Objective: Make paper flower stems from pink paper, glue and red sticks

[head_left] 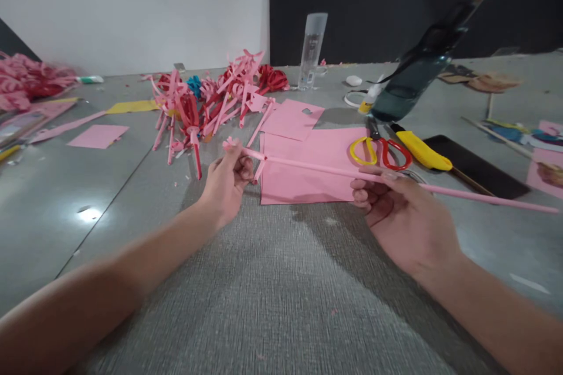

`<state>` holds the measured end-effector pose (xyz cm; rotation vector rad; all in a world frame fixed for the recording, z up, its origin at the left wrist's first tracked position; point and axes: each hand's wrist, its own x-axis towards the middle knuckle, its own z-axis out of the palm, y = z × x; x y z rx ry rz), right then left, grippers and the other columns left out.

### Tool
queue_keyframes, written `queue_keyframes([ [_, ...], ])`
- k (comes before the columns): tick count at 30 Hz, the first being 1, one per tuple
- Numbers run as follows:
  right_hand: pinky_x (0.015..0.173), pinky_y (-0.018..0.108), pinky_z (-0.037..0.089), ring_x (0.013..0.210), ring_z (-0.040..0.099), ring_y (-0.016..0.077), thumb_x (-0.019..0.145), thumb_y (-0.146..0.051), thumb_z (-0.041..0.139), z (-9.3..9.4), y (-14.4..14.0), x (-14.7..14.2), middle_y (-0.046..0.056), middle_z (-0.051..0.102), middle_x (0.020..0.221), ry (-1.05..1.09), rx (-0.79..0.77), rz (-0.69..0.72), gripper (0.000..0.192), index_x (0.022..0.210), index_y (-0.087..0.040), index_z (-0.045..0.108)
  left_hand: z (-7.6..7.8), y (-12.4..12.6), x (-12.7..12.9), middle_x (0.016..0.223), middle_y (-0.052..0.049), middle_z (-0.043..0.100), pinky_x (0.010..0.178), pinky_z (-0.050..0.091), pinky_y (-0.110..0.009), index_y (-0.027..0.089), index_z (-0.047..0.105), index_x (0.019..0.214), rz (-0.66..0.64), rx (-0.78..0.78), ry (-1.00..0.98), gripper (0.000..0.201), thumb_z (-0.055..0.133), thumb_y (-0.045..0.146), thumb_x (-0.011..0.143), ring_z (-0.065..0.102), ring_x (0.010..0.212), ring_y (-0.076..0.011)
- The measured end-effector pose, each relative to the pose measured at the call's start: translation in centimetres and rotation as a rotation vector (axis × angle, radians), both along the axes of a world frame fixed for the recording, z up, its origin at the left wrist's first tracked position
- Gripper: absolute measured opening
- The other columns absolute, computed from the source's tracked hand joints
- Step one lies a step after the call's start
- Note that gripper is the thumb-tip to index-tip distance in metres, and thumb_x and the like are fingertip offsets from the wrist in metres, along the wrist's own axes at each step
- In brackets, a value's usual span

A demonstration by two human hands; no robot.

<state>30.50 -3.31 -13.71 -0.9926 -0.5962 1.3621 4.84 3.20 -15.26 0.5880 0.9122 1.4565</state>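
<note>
Head view, pretty much centre frame: left hand (pixel 229 179) pinched around the frilly end of a long pink paper stick (pixel 316 167), fingers curled tight on it. Right hand (pixel 402 214) further along, right of centre, gripping the same stick between thumb and fingertips, with the rest poking out past it toward the right edge. Stick held just above a stack of pink paper sheets (pixel 303 179) lying flat on the grey table (pixel 272 299). Just right of the sheets, scissors (pixel 382 152) with one yellow and one red handle loop, and a yellow utility knife (pixel 423 151) right beside them. Upper middle: a messy pile of finished pink and red paper pieces (pixel 211 99), plus a clear plastic bottle (pixel 312 50) standing upright behind it. Upper right: a dark glass bottle (pixel 417 67), blurry, looking tilted, close to the camera. Far left edge: another heap of pink curls (pixel 26 79), and a loose pink square (pixel 97 136) nearby.
</note>
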Motion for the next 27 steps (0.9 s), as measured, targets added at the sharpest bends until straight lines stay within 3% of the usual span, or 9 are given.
queue_keyframes([
  [6, 0.066, 0.015, 0.059, 0.076, 0.073, 0.0117, 0.082, -0.03, 0.081, -0.2, -0.3, -0.2, 0.003, 0.079, 0.08, -0.068, 0.092, 0.032, 0.011, 0.089, -0.021, 0.083, -0.1, 0.0, 0.0, 0.061, 0.004, 0.054, 0.05, 0.043, -0.02, 0.017, 0.057, 0.07, 0.012, 0.009, 0.003, 0.04, 0.086, 0.043, 0.082, 0.044, 0.049, -0.0061],
  [13, 0.073, 0.019, 0.062, 0.082, 0.077, 0.0139, 0.09, -0.031, 0.076, -0.3, -1.2, -0.4, 0.003, 0.082, 0.09, -0.206, 0.263, 0.024, 0.014, 0.099, -0.024, 0.083, -0.6, 0.0, 0.0, 0.058, 0.004, 0.052, 0.051, 0.042, -0.02, 0.017, 0.06, 0.069, 0.06, 0.041, 0.007, 0.035, 0.085, 0.037, 0.083, 0.045, 0.052, -0.0067],
  [22, 0.073, 0.015, 0.062, 0.086, 0.078, 0.0129, 0.091, -0.027, 0.073, -0.1, -0.9, -0.5, 0.004, 0.083, 0.091, -0.149, 0.159, 0.119, 0.016, 0.102, -0.023, 0.084, -0.7, -0.1, 0.0, 0.059, 0.003, 0.053, 0.052, 0.042, -0.02, 0.016, 0.063, 0.068, 0.055, 0.074, 0.04, 0.032, 0.083, 0.035, 0.086, 0.044, 0.053, -0.0069],
  [27, 0.082, 0.021, 0.064, 0.092, 0.077, 0.0153, 0.09, -0.024, 0.073, -0.3, -1.0, -0.6, 0.004, 0.083, 0.097, -0.241, 0.293, 0.175, 0.018, 0.104, -0.025, 0.084, -0.5, 0.0, 0.1, 0.058, 0.002, 0.052, 0.051, 0.041, -0.02, 0.016, 0.063, 0.068, 0.075, 0.047, 0.033, 0.031, 0.08, 0.032, 0.088, 0.045, 0.052, -0.0075],
])
